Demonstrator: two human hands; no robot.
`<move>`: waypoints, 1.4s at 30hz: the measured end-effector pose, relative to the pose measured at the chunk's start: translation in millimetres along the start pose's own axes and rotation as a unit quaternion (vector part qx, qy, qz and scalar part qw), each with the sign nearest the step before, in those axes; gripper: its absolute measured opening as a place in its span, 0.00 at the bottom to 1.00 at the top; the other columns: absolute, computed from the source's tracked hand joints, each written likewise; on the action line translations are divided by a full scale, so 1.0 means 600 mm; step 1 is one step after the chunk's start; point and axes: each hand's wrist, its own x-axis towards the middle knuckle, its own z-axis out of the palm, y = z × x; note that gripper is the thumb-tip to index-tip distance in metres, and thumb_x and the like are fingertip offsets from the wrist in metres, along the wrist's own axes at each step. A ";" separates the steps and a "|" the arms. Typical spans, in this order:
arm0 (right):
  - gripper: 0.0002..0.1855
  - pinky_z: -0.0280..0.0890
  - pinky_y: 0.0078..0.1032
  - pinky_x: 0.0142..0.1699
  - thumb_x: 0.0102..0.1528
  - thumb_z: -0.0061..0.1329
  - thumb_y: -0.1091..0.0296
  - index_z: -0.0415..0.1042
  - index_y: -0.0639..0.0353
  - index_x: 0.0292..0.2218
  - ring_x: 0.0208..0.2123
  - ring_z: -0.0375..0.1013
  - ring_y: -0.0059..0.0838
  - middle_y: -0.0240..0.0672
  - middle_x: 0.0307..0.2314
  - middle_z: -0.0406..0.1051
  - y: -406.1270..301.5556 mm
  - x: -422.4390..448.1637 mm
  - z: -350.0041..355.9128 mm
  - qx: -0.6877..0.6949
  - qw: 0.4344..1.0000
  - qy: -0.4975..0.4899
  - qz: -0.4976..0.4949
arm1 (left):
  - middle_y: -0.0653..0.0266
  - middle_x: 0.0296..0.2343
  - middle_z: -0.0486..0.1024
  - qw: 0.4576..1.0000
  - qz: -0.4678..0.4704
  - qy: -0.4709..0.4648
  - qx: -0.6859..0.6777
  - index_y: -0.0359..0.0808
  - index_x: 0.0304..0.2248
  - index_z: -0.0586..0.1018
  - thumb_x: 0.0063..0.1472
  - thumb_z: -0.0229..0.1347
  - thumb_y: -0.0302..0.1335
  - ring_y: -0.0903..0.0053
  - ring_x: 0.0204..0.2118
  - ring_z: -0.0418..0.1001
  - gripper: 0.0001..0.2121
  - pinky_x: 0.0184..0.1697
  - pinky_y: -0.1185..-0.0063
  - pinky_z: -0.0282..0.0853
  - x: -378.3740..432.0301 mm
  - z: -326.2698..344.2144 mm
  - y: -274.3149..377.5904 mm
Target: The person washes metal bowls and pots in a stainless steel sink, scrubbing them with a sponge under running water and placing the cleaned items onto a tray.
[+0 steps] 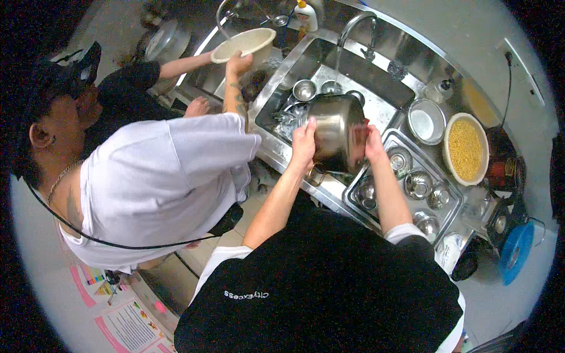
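Both my hands hold a stainless steel pot (337, 128) tilted on its side over the steel sink (273, 99). My left hand (303, 143) grips its left side, and my right hand (373, 142) holds the reddish-brown part at its right. What the pot contains is hidden. Behind it, water runs from the curved faucet (358, 22) towards a small metal bowl (331, 87). Another small metal bowl (304, 90) sits to its left in the sink. Metal utensils (287, 117) lie near my left hand. Several metal bowls (418, 184) rest upside down on a rectangular tray (459, 207) at my right forearm.
At left, a person in white (176, 159) holds a cream basin (245, 42); another in black is beside them. To the right are a metal basin (426, 121), a bowl of yellow kernels (465, 148) and a blue round object (517, 253). A white bottle (305, 16) stands behind the sink.
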 end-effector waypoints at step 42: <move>0.12 0.66 0.32 0.32 0.43 0.50 0.62 0.71 0.62 0.26 0.25 0.73 0.41 0.44 0.21 0.72 -0.032 -0.105 0.054 -0.563 0.707 0.212 -0.372 | 0.60 0.38 0.72 0.995 -0.031 0.022 -0.095 0.28 0.43 0.70 0.58 0.48 0.42 0.74 0.39 0.71 0.23 0.44 0.78 0.65 0.050 -0.110 -0.053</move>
